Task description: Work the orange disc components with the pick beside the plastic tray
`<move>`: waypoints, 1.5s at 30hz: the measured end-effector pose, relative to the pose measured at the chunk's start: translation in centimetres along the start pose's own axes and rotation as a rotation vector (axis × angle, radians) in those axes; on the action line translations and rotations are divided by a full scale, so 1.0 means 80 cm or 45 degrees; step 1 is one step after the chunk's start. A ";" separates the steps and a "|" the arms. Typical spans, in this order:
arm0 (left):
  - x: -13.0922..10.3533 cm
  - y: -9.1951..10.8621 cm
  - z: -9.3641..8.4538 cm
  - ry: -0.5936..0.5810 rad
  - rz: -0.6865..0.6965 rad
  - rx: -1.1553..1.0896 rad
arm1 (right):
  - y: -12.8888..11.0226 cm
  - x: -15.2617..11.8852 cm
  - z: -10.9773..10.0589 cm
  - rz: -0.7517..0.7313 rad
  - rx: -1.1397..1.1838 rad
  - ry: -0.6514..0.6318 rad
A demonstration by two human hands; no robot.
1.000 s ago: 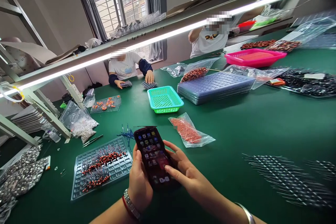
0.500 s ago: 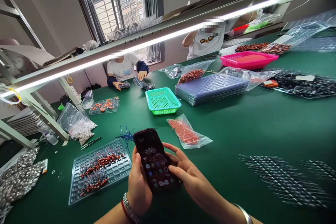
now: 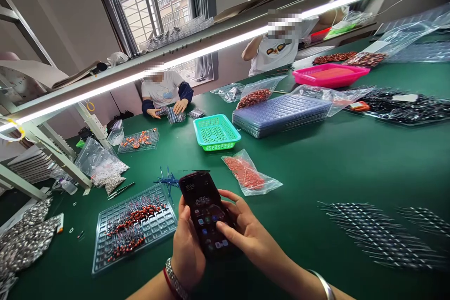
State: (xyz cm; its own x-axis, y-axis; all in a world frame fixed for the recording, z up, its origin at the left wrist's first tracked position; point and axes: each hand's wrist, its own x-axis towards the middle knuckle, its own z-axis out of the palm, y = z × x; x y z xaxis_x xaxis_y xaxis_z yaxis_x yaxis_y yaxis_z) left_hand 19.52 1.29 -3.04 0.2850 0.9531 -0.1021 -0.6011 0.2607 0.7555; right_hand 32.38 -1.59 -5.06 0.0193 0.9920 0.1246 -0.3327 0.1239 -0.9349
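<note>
- Green surface (image 3: 298,164) spreads beneath everything.
- At left, a clear compartment tray (image 3: 161,228) holds red-tipped wired pieces (image 3: 144,214); an elbow swung sideways might scatter them.
- Your left hand (image 3: 188,246) has its fingers clamped around the left edge of the smartphone (image 3: 200,202); loosening them could drop it.
- Beyond, a turquoise-and-green basket (image 3: 221,146) and a bag of orange beads (image 3: 244,172) would block a forward reach.
- Your right hand (image 3: 251,233) grips the opposite edge, thumb over the screen; pressing hard might tilt it.
- Far right lie dark strands (image 3: 372,230).
</note>
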 end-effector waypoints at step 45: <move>0.003 0.002 -0.005 0.023 -0.014 0.058 | 0.004 -0.001 0.001 -0.018 -0.059 0.007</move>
State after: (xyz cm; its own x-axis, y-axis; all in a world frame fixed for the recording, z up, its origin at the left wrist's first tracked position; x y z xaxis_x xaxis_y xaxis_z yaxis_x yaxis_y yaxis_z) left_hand 19.20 1.65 -3.20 0.2776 0.9529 -0.1222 -0.5634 0.2645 0.7827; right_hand 32.20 -1.65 -5.37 0.0289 0.9903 0.1359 -0.2885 0.1385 -0.9474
